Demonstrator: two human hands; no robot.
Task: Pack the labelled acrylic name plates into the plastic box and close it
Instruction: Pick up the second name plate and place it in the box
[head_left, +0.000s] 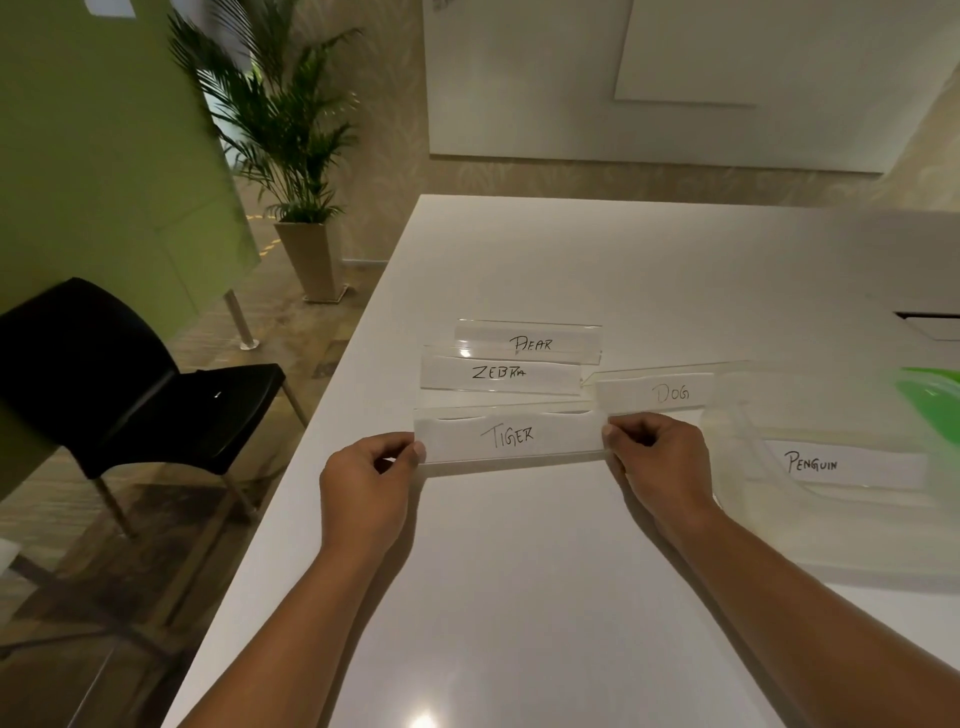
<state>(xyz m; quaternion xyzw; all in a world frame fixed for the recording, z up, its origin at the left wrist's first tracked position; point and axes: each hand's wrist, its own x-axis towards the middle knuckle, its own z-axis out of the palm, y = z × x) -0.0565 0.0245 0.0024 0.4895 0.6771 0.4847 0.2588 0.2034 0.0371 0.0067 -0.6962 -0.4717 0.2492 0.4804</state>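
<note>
TIGER name plate (511, 436), one of five clear acrylic plates in view, sits nearest the person at the middle of the white table (519, 597). Both hands hold it. The left hand (366, 493) pinches its left end between thumb and curled fingers, and the right hand (657, 457) pinches its right end the same way. Whether the plate rests on the table or is raised just off it cannot be told.

Three more plates lie on the table beyond it. The ZEBRA plate (498, 372) is just behind, toward the left. The rearmost plate (530, 343) overlaps the ZEBRA plate's far edge, and its handwritten label reads BEAR or PEAR. The DOG plate (670, 393) lies to the right of the ZEBRA plate, and its near left corner is close above the right hand.

The fifth, the PENGUIN plate (831, 464), lies inside the one clear plastic box (779, 525), which stands open on the table to the right of the right hand. One green lid (935, 400), blurred, shows at the right edge beyond the box.

Off the table to the left stand one black chair (130, 384), one green partition (104, 156) and one potted palm (291, 130).
</note>
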